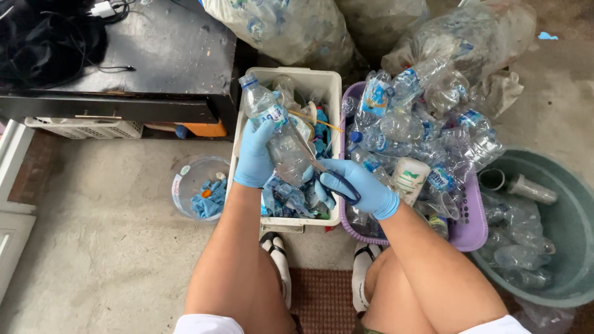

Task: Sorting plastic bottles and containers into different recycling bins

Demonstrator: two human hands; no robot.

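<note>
My left hand [254, 154], in a blue glove, grips a clear plastic bottle [275, 133] with a blue cap and a blue label, held tilted over the white bin [336, 93]. My right hand [356, 185], also gloved in blue, holds scissors [328, 176] with dark blue handles. The scissor blades point up and left against the bottle's side at the label. The white bin below holds cut labels and plastic scraps.
A purple basket [471, 229] piled with crushed clear bottles sits to the right. A green tub [569, 229] with more bottles stands at far right. A small clear bowl [185, 179] holds blue caps at left. Big bags of bottles [291, 25] lie behind; a black table [161, 55] stands at upper left.
</note>
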